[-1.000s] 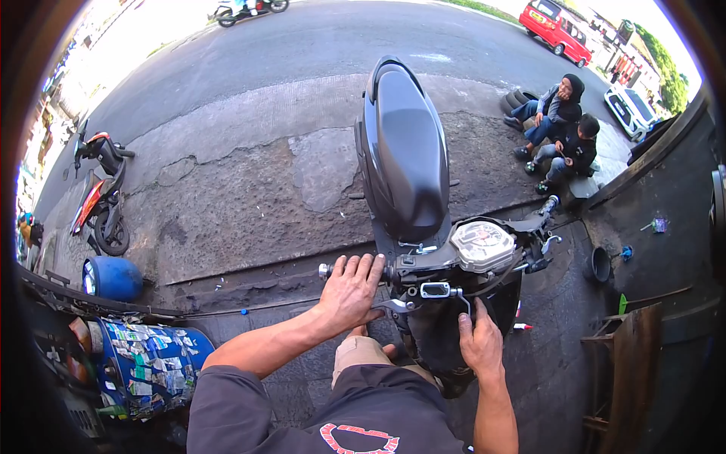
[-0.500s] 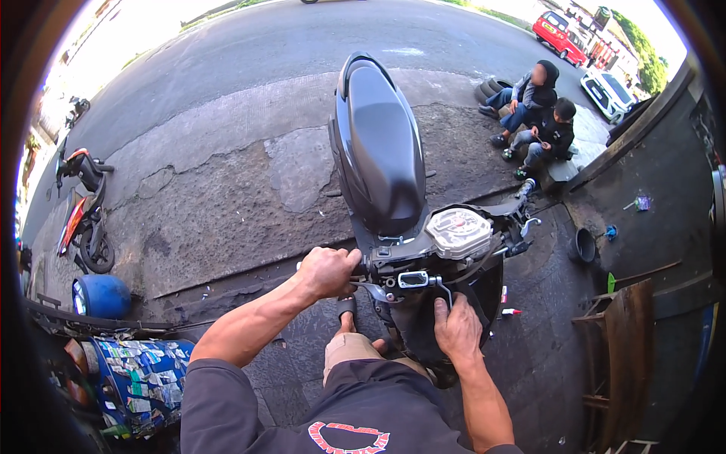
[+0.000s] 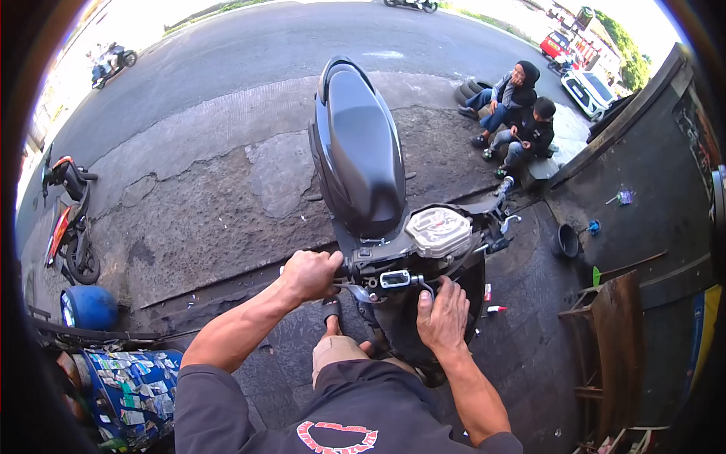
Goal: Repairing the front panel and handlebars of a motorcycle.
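Note:
A dark motor scooter stands in front of me, its black seat (image 3: 361,151) pointing away and its handlebar close to me. My left hand (image 3: 311,275) is wrapped around the handlebar grip at the left, with a silver brake lever (image 3: 355,291) just beside it. Right of the lever is a small rectangular fluid reservoir (image 3: 395,279) with its top off. A bent silver rod (image 3: 428,287) sticks out at the reservoir's right end. My right hand (image 3: 445,316) is at this rod, thumb apart and fingers extended; their contact with it is partly hidden. Beyond sits a clear-covered instrument cluster (image 3: 439,231).
Two people (image 3: 522,129) sit at the right, by stacked tyres (image 3: 470,91). A black bucket (image 3: 566,240) and a wooden frame (image 3: 616,325) stand right. At left are a red scooter (image 3: 72,219), a blue drum (image 3: 89,306) and a sticker-covered blue barrel (image 3: 136,390).
My right hand has shifted, its fingers now higher beside the reservoir's right end. My left hand keeps its hold. The view has turned slightly, and motorbikes have appeared on the road.

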`<state>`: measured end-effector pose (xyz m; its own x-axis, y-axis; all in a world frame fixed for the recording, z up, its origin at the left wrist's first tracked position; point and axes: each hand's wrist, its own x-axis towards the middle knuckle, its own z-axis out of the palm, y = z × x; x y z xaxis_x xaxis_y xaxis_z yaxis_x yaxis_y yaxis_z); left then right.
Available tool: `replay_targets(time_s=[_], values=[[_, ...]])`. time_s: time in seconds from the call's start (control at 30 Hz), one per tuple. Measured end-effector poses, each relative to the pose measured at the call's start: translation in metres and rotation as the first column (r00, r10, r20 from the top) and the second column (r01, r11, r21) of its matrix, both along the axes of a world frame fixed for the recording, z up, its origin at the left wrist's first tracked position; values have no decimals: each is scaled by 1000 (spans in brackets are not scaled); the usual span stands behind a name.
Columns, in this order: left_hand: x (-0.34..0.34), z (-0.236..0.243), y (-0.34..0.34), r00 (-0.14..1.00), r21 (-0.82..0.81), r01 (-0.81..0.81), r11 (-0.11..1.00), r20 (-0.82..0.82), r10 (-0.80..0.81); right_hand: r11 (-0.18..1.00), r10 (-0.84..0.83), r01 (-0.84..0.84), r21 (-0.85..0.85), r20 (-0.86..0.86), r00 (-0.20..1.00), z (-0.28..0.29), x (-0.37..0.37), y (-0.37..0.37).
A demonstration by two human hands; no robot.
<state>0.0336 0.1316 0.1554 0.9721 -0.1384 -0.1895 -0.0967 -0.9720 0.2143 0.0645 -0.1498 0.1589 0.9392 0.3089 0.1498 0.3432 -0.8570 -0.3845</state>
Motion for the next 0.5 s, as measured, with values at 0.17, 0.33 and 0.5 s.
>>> replay_targets(time_s=[0.17,0.33,0.5], values=[[-3,-7,0,999,-6,-29,1000,16,29,989,-23,-3,151,173,985,18,-12,-23],[-5,-7,0,1000,21,-1,1000,-24,1,1000,18,-20,19,143,990,-24,-11,0],[-2,-7,0,1000,-9,-23,1000,18,23,994,19,-29,102,98,995,-16,0,-14]])
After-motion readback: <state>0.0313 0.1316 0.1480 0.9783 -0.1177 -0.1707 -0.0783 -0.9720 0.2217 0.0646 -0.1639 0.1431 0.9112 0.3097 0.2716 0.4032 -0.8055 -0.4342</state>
